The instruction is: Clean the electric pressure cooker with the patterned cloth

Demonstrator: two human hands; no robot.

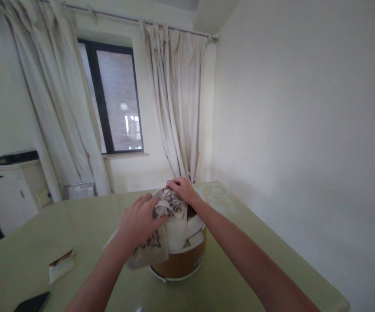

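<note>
Both hands are on a patterned cloth point(166, 216) draped over the top of a round brown-and-white cooker point(180, 260), which stands on the green desk point(265, 242) near its far right part, close to the wall. Left hand point(139, 223) is closed around a bunch of the cloth on the near left side of the lid; right hand point(183, 188) lies flat with fingers spread, pressing the cloth down on the far side of the top, not gripping it as far as I can tell. The hands are apart, one either side of the lid. Part of the cloth hangs off the near left edge, down over the cooker's side. Risks, as a judgement: a sideways push from the left hand could slide or tip the cooker on the glossy desk, since only the flat right hand steadies it. The hanging tail of cloth could snag on the lid edge or latch, which is hidden under the cloth, so I cannot tell whether the lid is locked; a tug could pop it. If the cooker shifts left, it heads toward the small white packet point(61, 265) and the dark phone point(33, 302) at the near left edge; both are well apart from it now, so that risk is low.
</note>
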